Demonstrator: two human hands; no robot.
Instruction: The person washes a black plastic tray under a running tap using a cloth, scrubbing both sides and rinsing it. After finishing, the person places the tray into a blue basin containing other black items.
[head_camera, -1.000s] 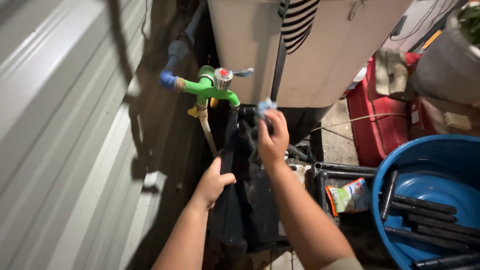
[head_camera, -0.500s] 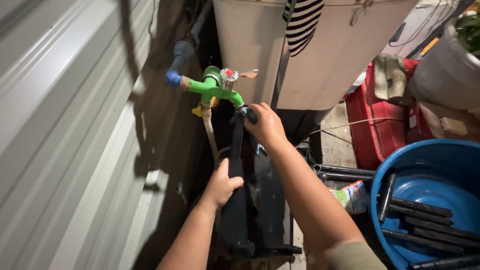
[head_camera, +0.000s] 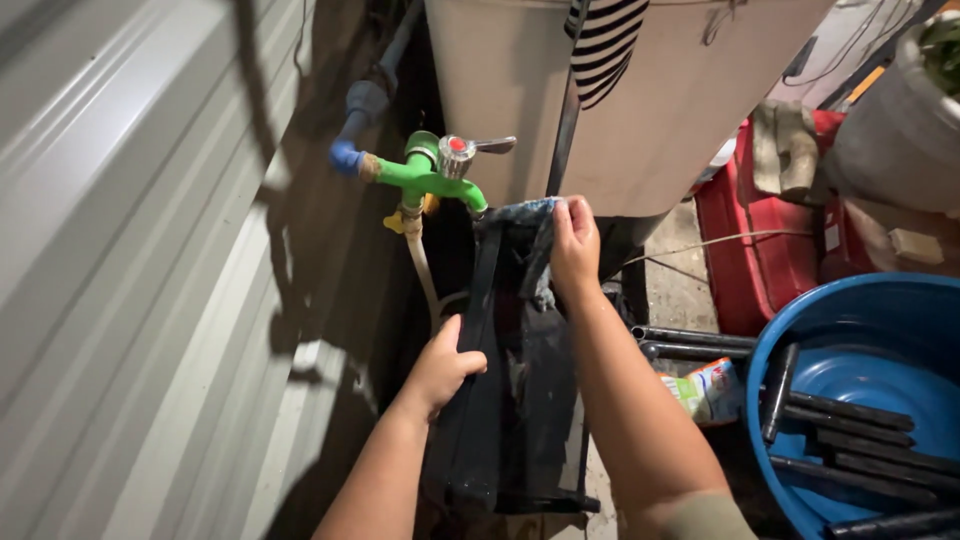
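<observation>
A long black tray-like part (head_camera: 520, 400) is held upright beneath the green tap (head_camera: 432, 178), its top end just under the spout. The left hand (head_camera: 440, 368) is clenched around the left edge of the black part, well below the tap, thumb across the front face. The right hand (head_camera: 574, 240) is closed on a dark blue cloth (head_camera: 530, 225) and pressed with it against the top end of the black part, just to the right of the spout. The cloth is draped over that top edge and hangs a little way down the inside face.

The tap is fitted with a metal lever handle with a red cap (head_camera: 462, 146), pointing right, and is joined on its left to a blue pipe fitting (head_camera: 346, 156). A pale hose (head_camera: 422, 265) runs down from under the tap, beside the black part's left edge. Left of the tap, a corrugated metal wall (head_camera: 130, 280) is seen. Directly behind the tap stands a large beige tank (head_camera: 640, 110), with a black-and-white striped cloth (head_camera: 605, 40) hung over its front. To the right of the tap and lower, a blue tub (head_camera: 800, 340) holding several black rods (head_camera: 850, 440) is placed on the floor, with a red container (head_camera: 750, 240) behind it and a small colourful packet (head_camera: 708, 390) at its left rim.
</observation>
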